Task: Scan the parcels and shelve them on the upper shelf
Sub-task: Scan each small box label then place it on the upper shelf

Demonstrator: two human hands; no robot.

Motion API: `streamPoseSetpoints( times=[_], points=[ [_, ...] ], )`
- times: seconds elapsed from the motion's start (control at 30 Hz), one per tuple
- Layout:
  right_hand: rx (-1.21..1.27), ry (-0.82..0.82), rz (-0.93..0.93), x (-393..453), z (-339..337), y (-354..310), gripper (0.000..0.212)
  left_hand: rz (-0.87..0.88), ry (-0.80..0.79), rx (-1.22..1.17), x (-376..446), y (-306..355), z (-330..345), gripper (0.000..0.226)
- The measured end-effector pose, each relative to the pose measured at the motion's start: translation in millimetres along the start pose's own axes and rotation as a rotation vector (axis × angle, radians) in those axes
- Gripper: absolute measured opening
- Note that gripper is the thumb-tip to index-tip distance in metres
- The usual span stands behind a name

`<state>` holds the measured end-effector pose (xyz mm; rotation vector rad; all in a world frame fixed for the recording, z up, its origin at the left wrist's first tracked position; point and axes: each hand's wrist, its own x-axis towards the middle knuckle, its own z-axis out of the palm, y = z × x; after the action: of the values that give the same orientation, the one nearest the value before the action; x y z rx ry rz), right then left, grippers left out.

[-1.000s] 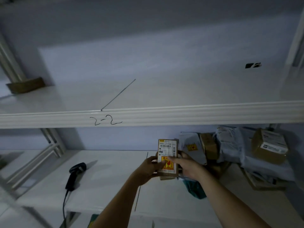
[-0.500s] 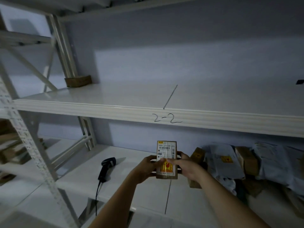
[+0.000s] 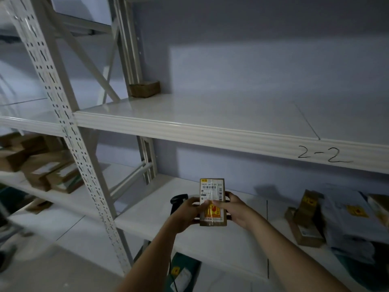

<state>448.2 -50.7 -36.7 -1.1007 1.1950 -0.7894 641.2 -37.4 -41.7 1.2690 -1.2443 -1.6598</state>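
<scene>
Both hands, left hand (image 3: 188, 213) and right hand (image 3: 235, 209), grip one small parcel (image 3: 212, 202) below the upper shelf (image 3: 210, 114), where only one box (image 3: 144, 88) sits, so most shelving looks undone.

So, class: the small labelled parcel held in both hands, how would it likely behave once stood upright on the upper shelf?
The small parcel looks stiff: its edges stay straight in the left hand and right hand. Tall and narrow, it may tip if stood on end. Its red-and-yellow sticker hints at fragile contents.
</scene>
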Motion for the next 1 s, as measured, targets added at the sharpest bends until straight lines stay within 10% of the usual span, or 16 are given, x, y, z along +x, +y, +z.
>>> streamPoseSetpoints(
  times=[0.63,1.0],
  points=[
    [-0.121,-0.243,0.073,179.4,14.6,-33.3,0.067,-0.183,0.07,0.232,119.3,33.7,-112.7,0.053],
    [-0.237,0.034,0.066,208.1,33.2,-27.1,0.035,-0.46,0.187,0.716,147.7,20.1,-173.3,0.059]
  ],
)
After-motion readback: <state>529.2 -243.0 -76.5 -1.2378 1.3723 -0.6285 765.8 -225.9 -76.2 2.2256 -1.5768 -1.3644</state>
